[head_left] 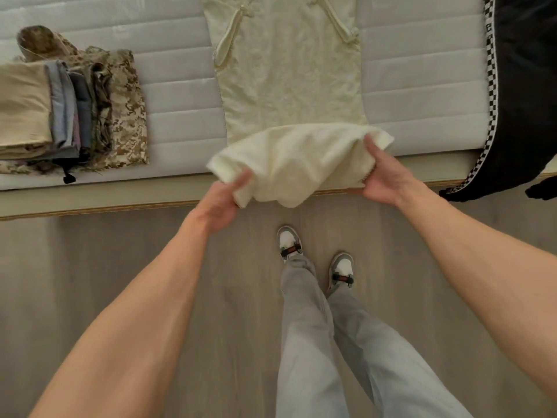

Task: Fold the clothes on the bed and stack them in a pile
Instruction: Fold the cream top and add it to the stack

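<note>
A cream sleeveless dress [289, 73] lies flat along the middle of the white mattress [422, 86], neckline at the far end. Its hem end is lifted and bunched over the bed's near edge. My left hand [224, 203] grips the hem's left corner, thumb on top. My right hand [384, 173] grips the hem's right corner. A pile of folded clothes [69, 113] sits at the left of the bed, with beige, blue, grey and camouflage pieces.
A black garment with a checkered band [518, 116] hangs over the bed's right end. The bed frame's edge [90, 203] runs across in front of me. My legs and shoes [340, 267] stand on the grey wood floor.
</note>
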